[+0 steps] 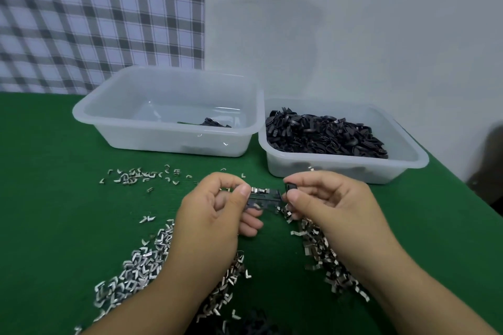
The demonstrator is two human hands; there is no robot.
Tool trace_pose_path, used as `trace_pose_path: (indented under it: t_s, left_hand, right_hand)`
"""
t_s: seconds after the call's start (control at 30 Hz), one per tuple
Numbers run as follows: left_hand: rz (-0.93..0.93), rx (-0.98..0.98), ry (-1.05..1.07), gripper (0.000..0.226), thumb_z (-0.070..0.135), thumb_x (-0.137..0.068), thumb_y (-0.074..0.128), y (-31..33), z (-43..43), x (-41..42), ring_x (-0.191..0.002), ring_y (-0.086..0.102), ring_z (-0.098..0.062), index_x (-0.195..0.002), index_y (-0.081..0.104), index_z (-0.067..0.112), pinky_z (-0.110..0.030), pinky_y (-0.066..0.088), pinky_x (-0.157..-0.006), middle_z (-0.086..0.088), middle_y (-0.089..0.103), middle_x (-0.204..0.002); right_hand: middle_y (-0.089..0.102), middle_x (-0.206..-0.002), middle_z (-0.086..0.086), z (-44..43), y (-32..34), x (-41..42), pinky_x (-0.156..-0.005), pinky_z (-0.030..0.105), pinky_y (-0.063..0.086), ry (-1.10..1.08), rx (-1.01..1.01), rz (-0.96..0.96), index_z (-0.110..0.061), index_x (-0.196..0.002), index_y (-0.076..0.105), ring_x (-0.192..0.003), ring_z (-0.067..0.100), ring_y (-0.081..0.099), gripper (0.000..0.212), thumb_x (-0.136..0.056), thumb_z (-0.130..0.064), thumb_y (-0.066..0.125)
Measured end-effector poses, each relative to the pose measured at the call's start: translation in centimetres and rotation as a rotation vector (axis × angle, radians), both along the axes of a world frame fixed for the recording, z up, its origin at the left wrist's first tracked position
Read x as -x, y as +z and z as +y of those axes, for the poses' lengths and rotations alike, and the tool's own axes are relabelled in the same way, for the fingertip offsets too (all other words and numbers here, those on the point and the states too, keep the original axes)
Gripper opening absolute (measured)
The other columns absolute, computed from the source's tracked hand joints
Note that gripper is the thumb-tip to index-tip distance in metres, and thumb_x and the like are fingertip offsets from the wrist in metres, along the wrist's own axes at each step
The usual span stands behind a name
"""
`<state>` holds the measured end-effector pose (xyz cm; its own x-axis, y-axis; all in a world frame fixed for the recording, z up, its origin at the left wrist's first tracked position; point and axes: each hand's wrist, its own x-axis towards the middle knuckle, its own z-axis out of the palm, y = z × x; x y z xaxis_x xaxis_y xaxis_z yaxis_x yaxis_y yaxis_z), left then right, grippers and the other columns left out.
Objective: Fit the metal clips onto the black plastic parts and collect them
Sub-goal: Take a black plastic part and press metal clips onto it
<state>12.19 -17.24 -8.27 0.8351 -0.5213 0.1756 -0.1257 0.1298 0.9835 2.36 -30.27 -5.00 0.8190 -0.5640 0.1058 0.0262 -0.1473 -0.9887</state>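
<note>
Metal clips, where did they lie? the newcomer asked.

All over the green counter, I said: a thick heap under the person's wrists and a thinner scatter nearer the tubs.

And the room?

A plain pale wall stood behind, with a checked cloth hanging on the left. Two clear tubs sat side by side at the back of the counter. The right tub was heaped with black parts, and the left tub held only a few.

What were the hands doing?

Both were curled, held just above the counter. The left hand pinched one end of a black plastic part between thumb and forefinger, its other fingers tucked beneath. The right hand pinched the other end the same way. A clip sat along the part's top edge. A small dark bit showed between the right thumb and finger; I couldn't tell whether it was a separate piece.
</note>
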Motion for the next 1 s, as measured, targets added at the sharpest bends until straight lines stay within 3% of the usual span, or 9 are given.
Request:
trace_pose_path:
  t_s: [0.23,0.5,1.0]
  left_hand:
    - [-0.011,0.01,-0.003,0.01,0.011,-0.091,0.056,0.1,-0.1,0.1,-0.051,0.067,-0.019,-0.083,0.062,0.012,-0.02,0.053,-0.048,-0.012,0.07,-0.061]
    - [-0.032,0.013,-0.008,0.011,0.008,-0.091,0.055,0.1,0.0,0.1,-0.05,0.067,-0.018,-0.083,0.063,0.012,-0.02,0.053,-0.048,-0.011,0.069,-0.06]
    - [-0.144,0.015,-0.039,0.022,0.009,-0.09,0.053,-0.2,0.0,0.1,-0.053,0.066,-0.014,-0.081,0.063,0.026,-0.019,0.052,-0.05,-0.007,0.068,-0.064]
  right_hand:
    - [0.07,-0.064,0.006,0.1,-0.2,-0.1,-0.056,0.017,0.05,0.061,-0.063,-0.011,-0.012,-0.084,0.072,-0.056,0.01,0.062,0.016,-0.076,0.002,0.069]
    - [0.071,-0.069,0.007,-0.3,-0.5,-0.1,-0.058,0.019,0.051,0.073,-0.087,0.007,-0.011,-0.08,0.073,-0.059,0.011,0.063,0.016,-0.075,0.004,0.069]
    - [0.065,-0.065,0.007,-0.4,-1.1,-0.4,-0.058,0.023,0.05,0.179,-0.274,0.035,-0.007,-0.086,0.07,-0.059,0.013,0.059,0.008,-0.082,-0.005,0.063]
